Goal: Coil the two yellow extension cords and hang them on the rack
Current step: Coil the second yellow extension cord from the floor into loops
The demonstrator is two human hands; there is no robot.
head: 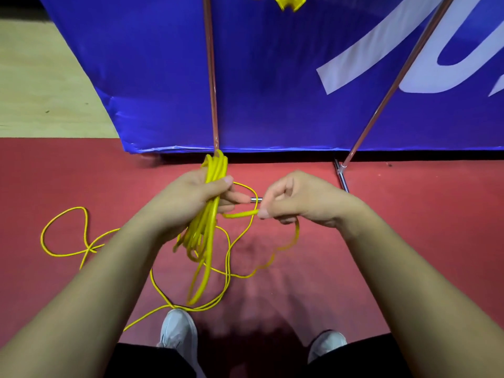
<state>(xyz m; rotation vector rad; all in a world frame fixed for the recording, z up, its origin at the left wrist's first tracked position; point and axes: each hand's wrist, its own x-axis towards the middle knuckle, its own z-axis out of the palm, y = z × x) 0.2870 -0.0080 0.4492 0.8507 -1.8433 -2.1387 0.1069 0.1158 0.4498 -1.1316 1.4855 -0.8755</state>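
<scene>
Blue banner (272, 77): fills the upper picture and is cut off at the top and right. Its white lettering runs out of view and cannot be read.
Red floor (409, 227): bare to the right of the hands and along the banner's lower edge. Wooden floor (41, 77) lies beyond it at upper left.
Rack poles (211, 77): two thin metal rods slant up across the banner, tops out of view. The left one's foot is hidden behind the coil.
Loose cord (65, 233): yellow loops sprawl on the red floor at left and between the arms, partly hidden under the left forearm.
Coil (210, 227): a yellow bundle held above the floor, blurred at its lower loops.
Left hand (196, 197): fingers curled round the coil's middle.
Right hand (294, 200): pinches a strand (242, 214) leading from the coil.
Shoes (177, 331): pale, toes on the red floor, heels cut off.
Yellow piece (289, 2): cropped by the top edge, so it cannot be identified.
Silver stub (256, 199): shows between the hands with both ends hidden.
</scene>
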